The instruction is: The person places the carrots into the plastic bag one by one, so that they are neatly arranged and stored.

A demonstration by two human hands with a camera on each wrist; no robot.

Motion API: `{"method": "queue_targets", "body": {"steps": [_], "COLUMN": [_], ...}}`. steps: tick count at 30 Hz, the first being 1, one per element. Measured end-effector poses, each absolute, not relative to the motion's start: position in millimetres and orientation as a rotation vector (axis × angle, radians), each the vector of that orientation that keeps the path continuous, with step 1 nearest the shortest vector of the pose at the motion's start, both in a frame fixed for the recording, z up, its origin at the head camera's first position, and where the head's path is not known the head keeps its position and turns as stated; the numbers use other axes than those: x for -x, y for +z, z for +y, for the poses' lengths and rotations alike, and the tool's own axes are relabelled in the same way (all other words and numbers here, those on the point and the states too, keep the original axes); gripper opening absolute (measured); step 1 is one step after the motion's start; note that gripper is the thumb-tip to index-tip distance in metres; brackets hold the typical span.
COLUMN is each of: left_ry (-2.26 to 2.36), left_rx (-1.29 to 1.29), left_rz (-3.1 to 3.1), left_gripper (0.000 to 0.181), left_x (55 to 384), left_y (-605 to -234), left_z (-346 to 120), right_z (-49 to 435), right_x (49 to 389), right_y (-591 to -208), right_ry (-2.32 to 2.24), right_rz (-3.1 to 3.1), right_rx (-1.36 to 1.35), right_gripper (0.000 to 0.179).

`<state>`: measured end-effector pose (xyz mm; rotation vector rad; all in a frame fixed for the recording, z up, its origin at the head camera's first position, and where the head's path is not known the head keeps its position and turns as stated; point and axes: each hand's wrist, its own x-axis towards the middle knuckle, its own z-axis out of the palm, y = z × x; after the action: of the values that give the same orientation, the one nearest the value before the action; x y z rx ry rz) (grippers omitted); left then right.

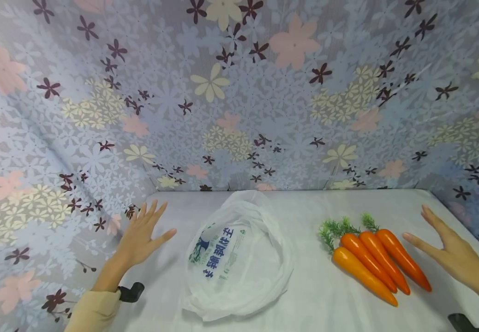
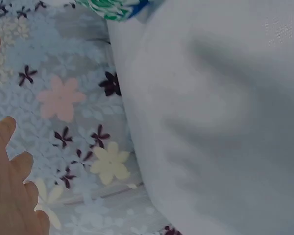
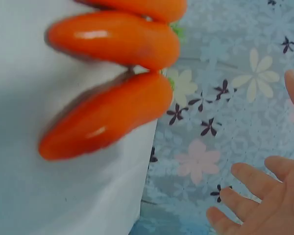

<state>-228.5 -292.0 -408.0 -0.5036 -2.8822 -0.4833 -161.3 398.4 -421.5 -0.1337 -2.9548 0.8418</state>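
Two hands and two sets of objects at a white-covered bench, seen from the head and both wrists. The left hand hovers at the bench's left side, apart from the plastic bag; its grip is spread, with fingers straight and thumb held away from them. The bag, white and translucent, lies crumpled near the middle of the bench and bears blue lettering and a green-and-blue print. To its right, well apart, four carrots lie side by side, leafy tops toward the far edge and tips slanting toward the near right; the leftmost is a lighter orange. The right hand hovers just beside the rightmost carrot without touching it, its grip likewise spread, thumb and fingers apart. Floral fabric rises behind the bench.
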Motion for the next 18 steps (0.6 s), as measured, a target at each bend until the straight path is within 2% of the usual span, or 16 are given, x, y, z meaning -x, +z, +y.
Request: {"method": "queue_targets", "body": {"steps": [18], "left_ry": [-0.648], "left_rx": [0.854], "left_rz": [-2.841], "left_gripper": [0.083], "left_x": [187.5], "left_y": [-396.4], "left_z": [-249.2], "right_z": [356.6], "right_x": [136.6], "right_y": [-432.5], "right_ry": [1.120], "right_rz": [-2.694], "right_rx": [0.055], "right_gripper": [0.095]}}
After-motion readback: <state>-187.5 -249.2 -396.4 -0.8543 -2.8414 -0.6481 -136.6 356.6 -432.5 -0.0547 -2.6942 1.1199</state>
